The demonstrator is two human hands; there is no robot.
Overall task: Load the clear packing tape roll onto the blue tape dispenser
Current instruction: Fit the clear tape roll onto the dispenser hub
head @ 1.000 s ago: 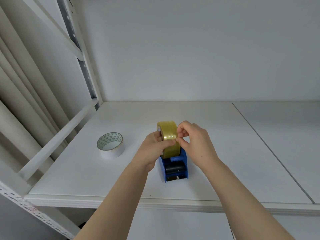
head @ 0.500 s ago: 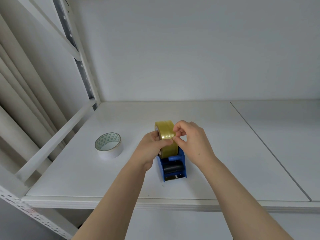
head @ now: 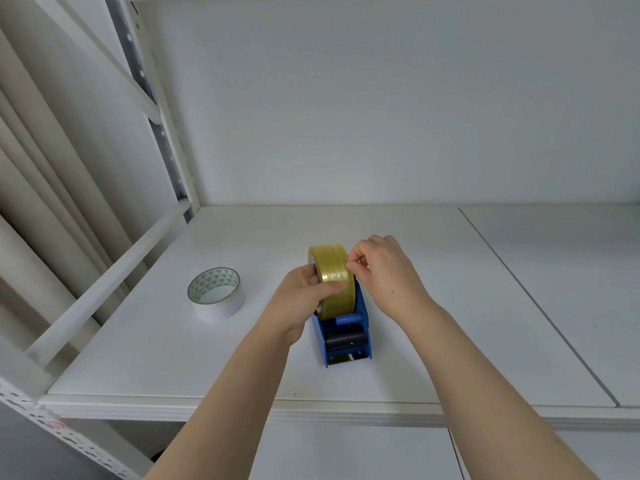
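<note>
The clear, yellowish packing tape roll [head: 332, 268] stands upright in the back of the blue tape dispenser [head: 346, 341], which rests on the white shelf [head: 415, 341] with its serrated blade facing me. My left hand [head: 304, 296] grips the roll from the left, thumb across its face. My right hand [head: 384, 271] pinches at the roll's upper right edge with thumb and forefinger. The dispenser's black roller and blue bar show below the roll. The roll's core and the hub are hidden.
A white double-sided tape roll [head: 216, 296] with a green triangle pattern inside lies flat to the left of the dispenser. A white rail [head: 104, 292] runs along the shelf's left side. A seam [head: 536, 306] splits the shelf at the right.
My right hand's pinch has shifted from the roll's front face up to its top right edge. The left hand keeps its grip. The roll stays in the dispenser.
</note>
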